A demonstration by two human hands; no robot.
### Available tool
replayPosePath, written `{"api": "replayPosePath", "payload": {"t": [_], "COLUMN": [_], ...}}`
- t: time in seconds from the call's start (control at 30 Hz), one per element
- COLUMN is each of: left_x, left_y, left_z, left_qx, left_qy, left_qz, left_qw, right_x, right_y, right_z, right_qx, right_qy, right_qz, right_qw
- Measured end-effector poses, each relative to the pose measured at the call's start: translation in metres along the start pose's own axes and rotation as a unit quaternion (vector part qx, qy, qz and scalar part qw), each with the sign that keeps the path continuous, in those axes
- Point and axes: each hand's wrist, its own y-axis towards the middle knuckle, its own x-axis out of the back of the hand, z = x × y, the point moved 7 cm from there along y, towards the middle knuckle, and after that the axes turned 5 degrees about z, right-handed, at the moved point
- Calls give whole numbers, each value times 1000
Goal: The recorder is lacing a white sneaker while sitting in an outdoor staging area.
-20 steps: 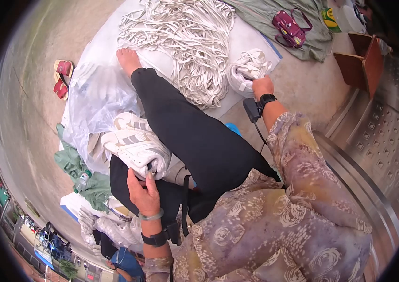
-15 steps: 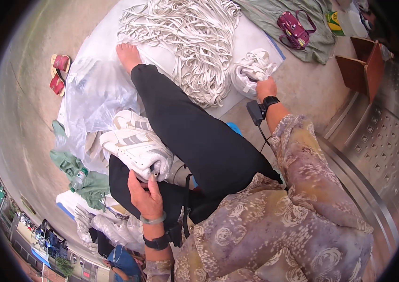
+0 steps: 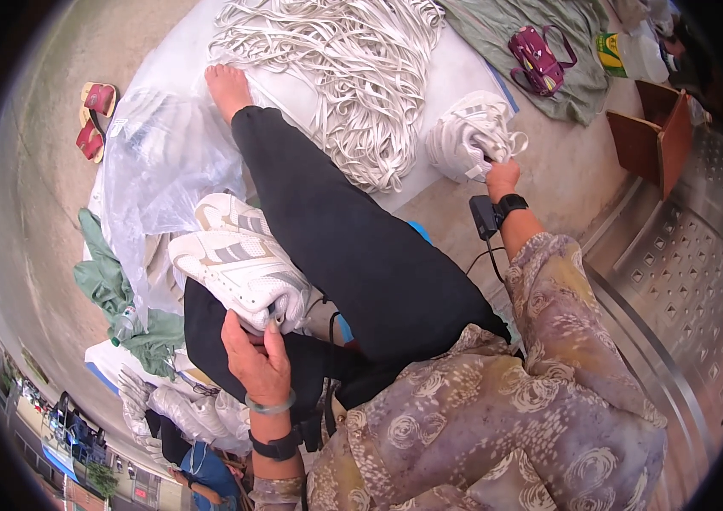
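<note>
Two white sneakers [image 3: 234, 264] show at left and at least one white shoe [image 3: 455, 143] at right. Far left are two red slippers [image 3: 100, 99]; far right, one maroon bag [image 3: 537, 61]. White laces [image 3: 361, 94] form one far heap, too tangled to count; there are two black wrist straps [image 3: 274, 445].

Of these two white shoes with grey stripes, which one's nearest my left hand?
The lower one in view, right at your left hand's fingertips. The other striped shoe sits farther up, beyond it.
</note>
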Motion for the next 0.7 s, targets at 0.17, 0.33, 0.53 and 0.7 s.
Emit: {"api": "replayPosePath", "payload": {"t": [0.17,0.33,0.53,0.7], "left_x": [35,20,19,16], "left_y": [-34,-17,-14,-14], "left_z": [27,10,9,13], "left_qx": [65,3,35,90], "left_qy": [50,87,72,17], "left_qz": [-43,-14,7,21], "left_qw": [996,996,997,996], "right_x": [70,245,230,199], "right_y": [-51,2,23,47], "right_z": [-83,-209,-256,-253], "right_qx": [80,94,138,28], "right_qy": [54,118,123,133], "right_qz": [81,49,38,42], "right_qw": [992,987,982,990]}}
